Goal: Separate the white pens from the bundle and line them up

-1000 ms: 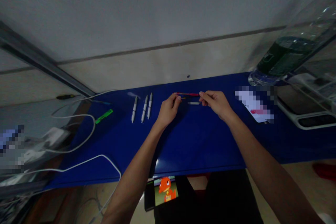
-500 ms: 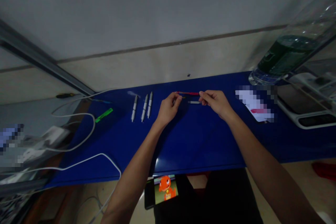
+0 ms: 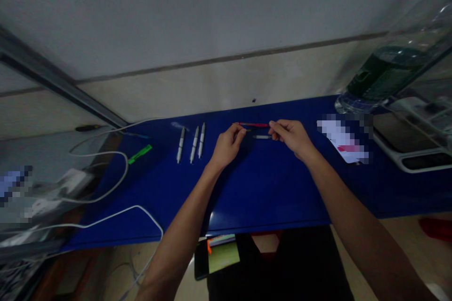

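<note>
My left hand (image 3: 228, 145) is closed in a pinch over the blue table, and a small, thin dark piece (image 3: 248, 130) shows at its fingertips. Opposite it, the thumb and finger of my right hand (image 3: 290, 137) close on the right end of a slim red pen (image 3: 252, 124). That pen runs leftward, its far end just beyond my left fingers. A short grey-white pen part (image 3: 261, 137) lies below it, its right end by my right fingers. Left of my hands, three silver-white pens (image 3: 194, 146) lie side by side on the table.
A green cutter-like object (image 3: 140, 154) and white cables (image 3: 122, 154) lie at the left. At the right are a white packet (image 3: 339, 141), a large bottle of green liquid (image 3: 381, 75) and a white scale-like device (image 3: 406, 143). A phone (image 3: 222, 258) lights up below the table (image 3: 268, 197) edge.
Both hands hold almost the same pose, shifted only slightly. The red pen's tilt differs a little. The picture on the phone screen below has changed.
</note>
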A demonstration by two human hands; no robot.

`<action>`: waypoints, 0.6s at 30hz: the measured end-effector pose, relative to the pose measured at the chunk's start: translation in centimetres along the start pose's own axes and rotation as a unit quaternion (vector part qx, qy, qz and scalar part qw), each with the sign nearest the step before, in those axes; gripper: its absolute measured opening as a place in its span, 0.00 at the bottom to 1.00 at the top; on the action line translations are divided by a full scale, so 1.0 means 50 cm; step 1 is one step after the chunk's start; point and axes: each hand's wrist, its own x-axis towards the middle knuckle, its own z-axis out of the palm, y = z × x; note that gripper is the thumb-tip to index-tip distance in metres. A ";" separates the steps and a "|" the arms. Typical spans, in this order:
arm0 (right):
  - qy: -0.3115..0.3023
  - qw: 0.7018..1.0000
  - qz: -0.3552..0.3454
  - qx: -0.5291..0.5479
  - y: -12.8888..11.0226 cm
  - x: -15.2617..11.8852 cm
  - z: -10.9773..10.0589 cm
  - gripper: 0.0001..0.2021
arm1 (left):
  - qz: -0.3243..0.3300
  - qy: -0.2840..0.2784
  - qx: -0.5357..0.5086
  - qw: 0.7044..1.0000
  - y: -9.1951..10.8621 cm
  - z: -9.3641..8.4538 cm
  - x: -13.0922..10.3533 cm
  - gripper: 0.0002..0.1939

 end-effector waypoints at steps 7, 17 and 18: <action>-0.003 1.000 0.000 0.016 0.004 0.003 0.001 0.18 | -0.003 -0.004 0.004 1.000 0.008 0.001 -0.002 0.18; -0.009 1.000 0.008 0.013 -0.004 -0.003 0.000 0.18 | 0.008 0.010 0.048 0.999 0.001 -0.004 0.001 0.16; -0.008 1.000 0.008 0.009 -0.006 -0.005 0.000 0.19 | 0.013 0.005 0.064 0.998 0.001 -0.004 0.000 0.15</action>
